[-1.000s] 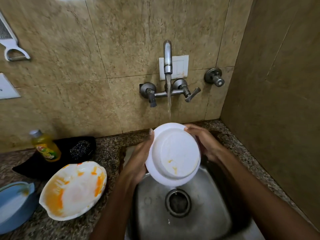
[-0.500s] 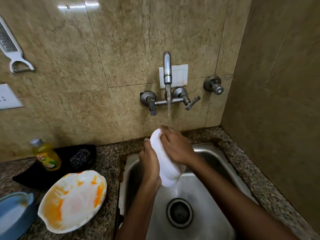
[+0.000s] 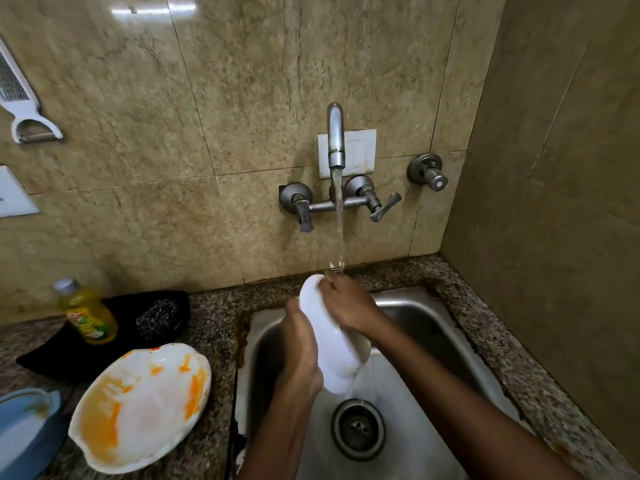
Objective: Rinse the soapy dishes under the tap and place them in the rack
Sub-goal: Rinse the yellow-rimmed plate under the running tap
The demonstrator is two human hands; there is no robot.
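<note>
Your left hand (image 3: 300, 344) grips the white bowl (image 3: 329, 341) edge-on over the sink (image 3: 433, 327), while your right hand (image 3: 349, 306) curls over its upper side, under the running tap (image 3: 335, 136) (a stained plate (image 3: 138, 407) sits on the worktop (image 3: 214, 313)).

Brushed steel sink (image 3: 433, 327); speckled granite counter (image 3: 214, 317); glossy tile wall (image 3: 242, 98).
</note>
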